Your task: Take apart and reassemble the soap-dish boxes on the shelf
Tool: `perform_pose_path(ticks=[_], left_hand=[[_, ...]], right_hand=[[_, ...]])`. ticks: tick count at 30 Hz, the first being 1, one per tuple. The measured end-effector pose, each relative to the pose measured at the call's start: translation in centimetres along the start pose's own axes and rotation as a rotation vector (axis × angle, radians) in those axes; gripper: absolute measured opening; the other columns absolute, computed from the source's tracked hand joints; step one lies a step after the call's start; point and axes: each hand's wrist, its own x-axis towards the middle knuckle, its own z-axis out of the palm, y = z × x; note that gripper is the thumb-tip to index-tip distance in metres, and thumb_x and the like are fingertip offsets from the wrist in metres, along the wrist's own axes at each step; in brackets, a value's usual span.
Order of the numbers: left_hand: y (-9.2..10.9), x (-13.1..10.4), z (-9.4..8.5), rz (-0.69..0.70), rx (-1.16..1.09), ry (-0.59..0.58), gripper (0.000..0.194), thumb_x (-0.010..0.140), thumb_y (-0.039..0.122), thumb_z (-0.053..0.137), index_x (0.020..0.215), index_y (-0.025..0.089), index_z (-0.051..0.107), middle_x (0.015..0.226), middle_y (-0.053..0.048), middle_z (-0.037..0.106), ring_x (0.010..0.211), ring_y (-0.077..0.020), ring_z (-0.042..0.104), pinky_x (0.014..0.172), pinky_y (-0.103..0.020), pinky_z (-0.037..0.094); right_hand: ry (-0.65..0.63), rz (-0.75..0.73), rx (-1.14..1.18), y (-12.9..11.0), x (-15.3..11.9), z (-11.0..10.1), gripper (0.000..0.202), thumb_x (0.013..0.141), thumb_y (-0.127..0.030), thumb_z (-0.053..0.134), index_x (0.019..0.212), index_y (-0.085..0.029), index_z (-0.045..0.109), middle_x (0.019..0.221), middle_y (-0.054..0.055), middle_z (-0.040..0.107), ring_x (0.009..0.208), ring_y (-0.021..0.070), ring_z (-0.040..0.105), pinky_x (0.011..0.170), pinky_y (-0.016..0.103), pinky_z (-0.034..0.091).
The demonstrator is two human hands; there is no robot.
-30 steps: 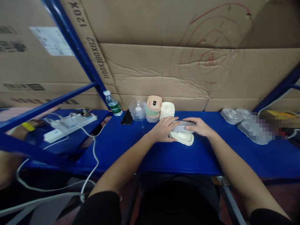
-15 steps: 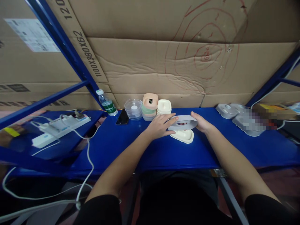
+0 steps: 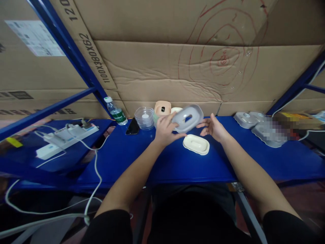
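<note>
My left hand [image 3: 166, 130] grips the left edge of a grey plastic lid [image 3: 182, 126] with an oval hole, raised above the table and tilted. Close to the lid's right side is my right hand [image 3: 213, 128], fingers apart and holding nothing. Below the lid, a cream lid-like piece [image 3: 196, 144] with an oval recess lies on the blue table. Behind my left hand stands a stack topped by a peach piece [image 3: 162, 108] with a hole, over green ones. More cream pieces [image 3: 176, 110] are partly hidden behind the grey lid.
Clear bowls [image 3: 144, 118] are stacked left of the peach piece, near a black phone [image 3: 132, 126] and a water bottle [image 3: 116, 111]. Clear plastic containers [image 3: 269, 134] lie at right. A power strip [image 3: 67, 140] with cables is at far left. Cardboard [image 3: 162, 67] stands behind the blue table [image 3: 162, 169].
The grey lid has risen and tipped up toward the left in my left hand. My right hand has let go of it, leaving the cream piece below more visible.
</note>
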Motion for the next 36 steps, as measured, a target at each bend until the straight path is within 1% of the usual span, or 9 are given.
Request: perform_pose_path(ticks=[4,8,12,16,22,26,29,32,36], left_hand=[[-3.0,1.0,-0.6,-0.41,0.09,0.234,0.057,0.076,0.071,0.077,0.104,0.023,0.063,0.149,-0.017,0.057,0.141,-0.0393,0.05,0.121,-0.064,0.024],[-4.4,1.7,-0.2,-0.636,0.115,0.242,0.06,0.08,0.062,0.078,0.12,0.02,0.061,0.144,-0.019,0.059,0.142,-0.0413,0.047,0.124,-0.066,0.016],[-4.4,1.2,0.3,-0.594,0.117,0.186,0.067,0.085,0.057,0.074,0.136,0.018,0.056,0.154,-0.023,0.049,0.145,-0.042,0.044,0.122,-0.064,0.021],[-4.6,0.6,0.2,-0.499,0.075,0.158,0.065,0.09,0.051,0.068,0.145,0.019,0.05,0.16,-0.023,0.041,0.15,-0.0391,0.039,0.12,-0.059,0.03],[-4.7,1.3,0.6,-0.57,0.094,0.186,0.071,0.086,0.051,0.073,0.145,0.019,0.051,0.153,-0.022,0.047,0.145,-0.0394,0.044,0.12,-0.058,0.03],[-4.8,1.6,0.8,-0.609,0.141,0.154,0.072,0.086,0.053,0.073,0.147,0.02,0.051,0.153,-0.021,0.048,0.144,-0.0378,0.046,0.119,-0.055,0.032],[-4.9,1.4,0.8,-0.585,0.168,0.131,0.082,0.085,0.058,0.073,0.153,0.02,0.045,0.155,-0.022,0.046,0.146,-0.0389,0.044,0.118,-0.056,0.034],[-5.0,1.0,0.8,-0.525,0.171,0.121,0.089,0.084,0.062,0.072,0.156,0.019,0.041,0.158,-0.023,0.043,0.148,-0.0404,0.04,0.119,-0.058,0.033],[-5.1,0.6,1.0,-0.488,0.179,0.134,0.084,0.089,0.062,0.067,0.156,0.018,0.041,0.159,-0.024,0.042,0.148,-0.0394,0.041,0.118,-0.058,0.033]], right_hand=[[0.015,-0.16,-0.323,0.4,-0.1,-0.4,0.058,0.084,-0.067,0.071,0.118,-0.021,0.07,0.115,0.014,0.077,0.088,0.0257,0.075,0.084,0.044,0.063],[-0.276,-0.253,-0.693,0.3,-1.1,-0.8,0.064,0.078,-0.059,0.08,0.132,-0.026,0.07,0.133,0.011,0.071,0.118,0.0318,0.068,0.105,0.051,0.053],[-0.431,-0.282,-0.925,0.2,-1.8,-1.0,0.072,0.067,-0.062,0.087,0.131,-0.032,0.074,0.137,0.007,0.07,0.126,0.0364,0.063,0.112,0.053,0.045],[-0.391,-0.197,-1.053,0.7,-1.5,-1.0,0.069,0.066,-0.06,0.087,0.127,-0.031,0.077,0.122,0.009,0.074,0.112,0.0361,0.068,0.099,0.048,0.053],[-0.342,-0.11,-1.092,0.8,-1.1,-1.0,0.071,0.079,-0.07,0.073,0.132,-0.023,0.072,0.101,0.01,0.079,0.094,0.0317,0.073,0.082,0.039,0.054],[-0.346,-0.051,-1.104,0.0,-1.5,-0.9,0.088,0.073,-0.076,0.075,0.139,-0.019,0.067,0.105,0.011,0.079,0.098,0.0323,0.073,0.08,0.037,0.053],[-0.37,-0.062,-1.12,-0.1,-1.6,-0.6,0.091,0.066,-0.071,0.083,0.141,-0.021,0.064,0.103,0.009,0.078,0.097,0.0316,0.073,0.078,0.035,0.051],[-0.376,-0.097,-1.117,0.3,-1.4,-0.6,0.073,0.069,-0.057,0.087,0.129,-0.021,0.07,0.096,0.006,0.078,0.088,0.0284,0.072,0.073,0.033,0.049],[-0.38,-0.217,-1.016,1.3,-0.6,-1.0,0.023,0.089,-0.039,0.07,0.102,-0.022,0.078,0.09,0.003,0.079,0.082,0.0222,0.072,0.074,0.031,0.048]])
